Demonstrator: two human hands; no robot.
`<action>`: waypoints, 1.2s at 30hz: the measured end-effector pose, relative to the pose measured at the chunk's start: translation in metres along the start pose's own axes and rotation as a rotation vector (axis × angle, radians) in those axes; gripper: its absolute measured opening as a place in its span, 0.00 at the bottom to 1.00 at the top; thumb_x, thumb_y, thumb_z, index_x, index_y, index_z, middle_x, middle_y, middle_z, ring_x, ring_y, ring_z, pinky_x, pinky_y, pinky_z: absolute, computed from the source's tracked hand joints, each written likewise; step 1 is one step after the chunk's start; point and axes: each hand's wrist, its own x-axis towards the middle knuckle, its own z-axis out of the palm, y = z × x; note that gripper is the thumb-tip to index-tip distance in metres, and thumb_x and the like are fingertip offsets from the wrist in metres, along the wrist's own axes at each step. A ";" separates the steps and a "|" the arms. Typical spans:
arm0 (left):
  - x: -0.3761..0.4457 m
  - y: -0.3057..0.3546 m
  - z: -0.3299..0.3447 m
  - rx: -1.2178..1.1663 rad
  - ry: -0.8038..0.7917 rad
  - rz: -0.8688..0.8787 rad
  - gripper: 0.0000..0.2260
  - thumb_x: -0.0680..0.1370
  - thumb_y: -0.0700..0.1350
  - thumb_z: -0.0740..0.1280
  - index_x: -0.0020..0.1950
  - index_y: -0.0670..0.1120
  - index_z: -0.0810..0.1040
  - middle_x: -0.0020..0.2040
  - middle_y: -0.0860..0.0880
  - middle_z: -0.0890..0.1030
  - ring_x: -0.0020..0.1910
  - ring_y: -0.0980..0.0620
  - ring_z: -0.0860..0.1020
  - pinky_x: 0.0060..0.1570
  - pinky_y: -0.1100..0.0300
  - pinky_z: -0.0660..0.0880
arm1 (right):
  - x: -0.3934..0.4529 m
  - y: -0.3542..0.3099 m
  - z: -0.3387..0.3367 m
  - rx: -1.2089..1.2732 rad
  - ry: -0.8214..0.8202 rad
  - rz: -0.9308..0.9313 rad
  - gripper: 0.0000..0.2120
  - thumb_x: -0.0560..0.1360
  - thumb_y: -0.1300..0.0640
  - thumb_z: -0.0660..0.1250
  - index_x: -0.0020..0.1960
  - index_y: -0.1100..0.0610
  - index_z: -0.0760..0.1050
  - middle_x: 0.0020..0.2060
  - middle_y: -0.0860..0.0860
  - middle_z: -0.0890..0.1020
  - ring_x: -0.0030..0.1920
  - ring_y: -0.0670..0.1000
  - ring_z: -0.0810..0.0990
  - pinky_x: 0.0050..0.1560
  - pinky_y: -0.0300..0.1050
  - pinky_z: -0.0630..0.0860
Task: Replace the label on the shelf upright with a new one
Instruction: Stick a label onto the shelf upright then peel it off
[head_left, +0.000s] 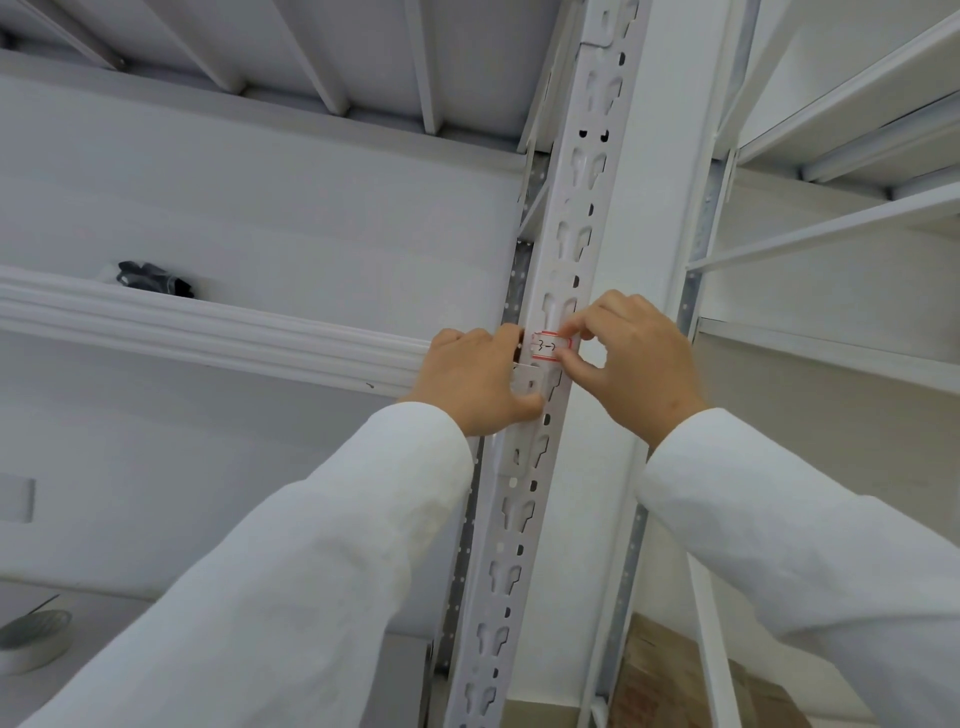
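Note:
A white slotted shelf upright (566, 218) runs from top to bottom through the middle of the view. A small white label (548, 347) with a red border and handwritten marks lies across it at hand height. My right hand (623, 364) pinches the label's right end between thumb and forefinger. My left hand (478, 379) rests against the upright's left side, its fingertips at the label's left end and its thumb below on the upright. Whether the label is stuck down or lifted I cannot tell.
A white shelf beam (208, 327) joins the upright from the left, with a dark bundle (156, 280) on that shelf. A roll of tape (31, 639) lies at lower left. More white shelves (841, 104) stand to the right, and a cardboard box (691, 686) sits below.

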 end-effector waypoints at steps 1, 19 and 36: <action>0.000 0.000 0.000 -0.002 -0.001 0.001 0.21 0.72 0.58 0.64 0.59 0.48 0.69 0.47 0.50 0.77 0.48 0.48 0.74 0.57 0.55 0.63 | 0.001 0.002 -0.002 -0.010 -0.014 -0.029 0.05 0.70 0.53 0.69 0.43 0.55 0.79 0.37 0.51 0.78 0.37 0.54 0.75 0.35 0.43 0.68; 0.000 0.000 0.000 0.005 -0.004 -0.008 0.17 0.72 0.57 0.64 0.54 0.48 0.68 0.44 0.50 0.76 0.45 0.47 0.73 0.56 0.55 0.64 | 0.017 0.027 -0.004 -0.318 0.089 -0.626 0.12 0.74 0.54 0.63 0.36 0.57 0.79 0.33 0.52 0.80 0.35 0.55 0.80 0.38 0.46 0.77; 0.000 0.000 0.000 0.003 0.006 0.000 0.19 0.72 0.57 0.64 0.57 0.48 0.69 0.44 0.50 0.76 0.45 0.48 0.73 0.54 0.56 0.62 | 0.022 0.031 -0.001 -0.380 0.162 -0.711 0.11 0.76 0.53 0.62 0.36 0.55 0.75 0.32 0.51 0.78 0.34 0.55 0.78 0.40 0.45 0.73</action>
